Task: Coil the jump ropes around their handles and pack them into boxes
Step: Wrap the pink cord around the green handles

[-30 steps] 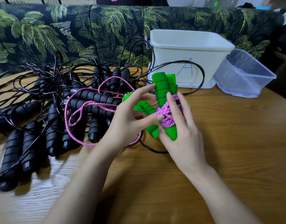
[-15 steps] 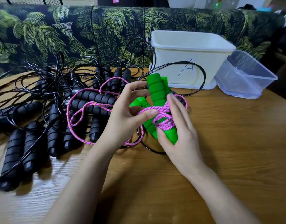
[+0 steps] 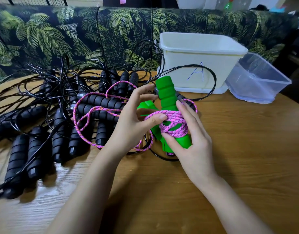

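You are winding the pink rope (image 3: 175,126) around the pair of green handles (image 3: 168,98), held just above the surface (image 3: 238,166) at centre frame, in front of the white box marked A (image 3: 187,53). The coiling step is under way, not finished. Several turns are bunching at the handles' waist while loose loops are trailing left over the pile of black jump ropes (image 3: 61,115). Your right hand (image 3: 194,146) is gripping the handles low down, thumb across the front and fingers (image 3: 186,112) curling along the far side of the wraps. Your left hand (image 3: 132,122) is pinching the working strand under the thumb, its other fingers fanning upward. The nearer handle's long axis is running roughly upright and leaning away from you, with its top toward the white box and its butt end down toward your right palm. The second handle is crossing behind it and slanting off to the left, so the two are not lying parallel. The next move is likely calling for squaring the handles together, then feeding the slack round under steady tension so that the turns are sitting side by side instead of piling up. The white box and the clear box (image 3: 257,81) beside it are standing at the back of the surface. Whether either is holding anything cannot be told from here.
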The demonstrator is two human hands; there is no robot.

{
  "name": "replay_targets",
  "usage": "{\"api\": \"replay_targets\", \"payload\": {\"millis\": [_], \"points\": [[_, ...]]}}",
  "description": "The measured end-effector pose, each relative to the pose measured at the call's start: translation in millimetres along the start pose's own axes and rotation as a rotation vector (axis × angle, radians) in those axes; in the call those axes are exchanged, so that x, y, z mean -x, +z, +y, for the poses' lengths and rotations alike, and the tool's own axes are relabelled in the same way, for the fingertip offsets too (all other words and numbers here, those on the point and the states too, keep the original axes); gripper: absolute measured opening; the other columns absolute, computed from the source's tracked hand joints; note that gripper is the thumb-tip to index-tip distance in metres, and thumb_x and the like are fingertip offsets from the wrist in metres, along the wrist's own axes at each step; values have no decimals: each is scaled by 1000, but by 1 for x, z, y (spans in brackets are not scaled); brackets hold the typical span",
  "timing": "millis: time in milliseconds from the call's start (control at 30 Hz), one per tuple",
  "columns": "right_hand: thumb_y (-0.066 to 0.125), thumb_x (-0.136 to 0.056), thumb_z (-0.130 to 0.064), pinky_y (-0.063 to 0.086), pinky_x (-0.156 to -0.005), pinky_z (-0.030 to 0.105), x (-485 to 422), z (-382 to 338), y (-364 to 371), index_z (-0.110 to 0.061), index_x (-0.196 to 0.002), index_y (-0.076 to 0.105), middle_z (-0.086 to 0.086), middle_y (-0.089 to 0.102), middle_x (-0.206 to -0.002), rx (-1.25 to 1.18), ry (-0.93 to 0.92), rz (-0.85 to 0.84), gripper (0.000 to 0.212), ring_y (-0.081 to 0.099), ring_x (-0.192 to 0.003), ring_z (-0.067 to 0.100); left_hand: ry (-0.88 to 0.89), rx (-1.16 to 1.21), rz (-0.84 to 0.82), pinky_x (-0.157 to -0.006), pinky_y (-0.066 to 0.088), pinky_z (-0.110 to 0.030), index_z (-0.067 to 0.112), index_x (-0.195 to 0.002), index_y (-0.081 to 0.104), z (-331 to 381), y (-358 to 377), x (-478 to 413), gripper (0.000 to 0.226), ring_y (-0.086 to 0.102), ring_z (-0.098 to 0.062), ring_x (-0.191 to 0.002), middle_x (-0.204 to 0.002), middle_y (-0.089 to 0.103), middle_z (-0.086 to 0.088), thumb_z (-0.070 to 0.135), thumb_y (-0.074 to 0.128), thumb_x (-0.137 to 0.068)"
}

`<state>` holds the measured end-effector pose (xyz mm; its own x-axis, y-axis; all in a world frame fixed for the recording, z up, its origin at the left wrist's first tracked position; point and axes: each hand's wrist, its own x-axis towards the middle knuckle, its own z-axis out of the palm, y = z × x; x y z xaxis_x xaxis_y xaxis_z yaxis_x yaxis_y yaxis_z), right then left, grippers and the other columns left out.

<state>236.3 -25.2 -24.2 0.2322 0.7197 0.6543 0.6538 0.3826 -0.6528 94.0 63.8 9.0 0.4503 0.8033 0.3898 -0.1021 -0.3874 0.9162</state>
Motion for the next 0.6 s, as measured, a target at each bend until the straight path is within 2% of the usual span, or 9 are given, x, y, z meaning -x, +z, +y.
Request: {"api": "replay_targets", "payload": {"millis": [67, 133, 233, 300, 400, 533, 600], "points": [[76, -83, -15, 31, -116, 25, -1, 0, 0, -19, -145, 43, 9, 44, -151, -12, 3, -7, 70, 37, -142, 12, -17, 2, -25, -85, 49, -20, 32, -129, 46, -1, 1, 0, 58, 57, -3, -114, -108, 64, 26, 19, 74, -79], [76, -83, -16, 31, -116, 25, -1, -1, -1, -17, -144, 43, 9, 43, -149, -8, -2, -5, 69, 36, -142, 12, -13, -10, -34, -84, 49, -17, 31, -128, 47, 1, 3, 0, 56, 55, 3, -114, -108, 64, 20, 18, 72, -80], [72, -85, -20, 29, -114, 18, -2, -2, 0, -16, -146, 39, 8, 40, -148, -20, 2, -3, 69, 33, -142, 6, -29, 19, -25, -84, 50, -21, 34, -128, 49, 2, 1, 0, 58, 59, -6, -110, -108, 65, 18, 18, 74, -78], [72, -88, -25, 26, -115, 17, -2, -3, 0, -14, -148, 36, 5, 37, -150, -29, 0, -11, 71, 30, -143, 2, -65, 56, -11, -83, 51, -23, 30, -131, 51, 3, -1, 1, 62, 63, -10, -101, -107, 65, 16, 19, 77, -76], [64, -91, -29, 25, -116, 17, -3, -2, -1, -14, -151, 30, -1, 34, -154, -56, 9, -26, 70, 27, -145, 0, -98, 86, -2, -79, 51, -20, 22, -134, 55, 6, -1, 2, 65, 66, -6, -91, -108, 67, 13, 24, 81, -74], [60, -94, -30, 26, -115, 19, -5, 1, -4, -25, -151, 29, -3, 34, -156, -148, 69, -41, 65, 27, -145, 0, -144, 154, -1, -77, 53, -19, 29, -123, 61, 8, -1, 3, 53, 68, -5, -93, -102, 74, 8, 22, 76, -73], [63, -95, -25, 24, -114, 16, -6, 1, -5, -25, -150, 29, -6, 34, -156, -175, 82, -58, 65, 25, -145, -2, -155, 152, 9, -76, 52, -18, 30, -124, 60, 8, -2, 2, 54, 66, -6, -89, -98, 74, 12, 22, 76, -73]]}}
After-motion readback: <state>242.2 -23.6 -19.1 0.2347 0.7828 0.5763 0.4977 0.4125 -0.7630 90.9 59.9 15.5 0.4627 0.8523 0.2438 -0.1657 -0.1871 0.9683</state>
